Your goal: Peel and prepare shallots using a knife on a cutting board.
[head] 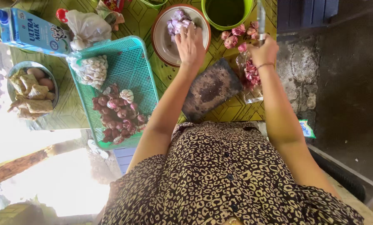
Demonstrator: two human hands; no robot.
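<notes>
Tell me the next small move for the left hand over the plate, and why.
Probably release the peeled shallots onto the plate and draw back: the left hand is over them, and the right hand holds a knife by the unpeeled ones.

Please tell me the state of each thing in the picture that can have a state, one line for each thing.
left hand: over the plate, fingers on the peeled shallots
right hand: closed on a knife, blade up
knife: held upright
plate: holds peeled shallots
peeled shallots: piled on the plate
cutting board: bare, stained
green tray: holds unpeeled shallots and a garlic bag
garlic bag: lying on the tray
milk carton: lying on its side
green bowl: looks empty
</notes>
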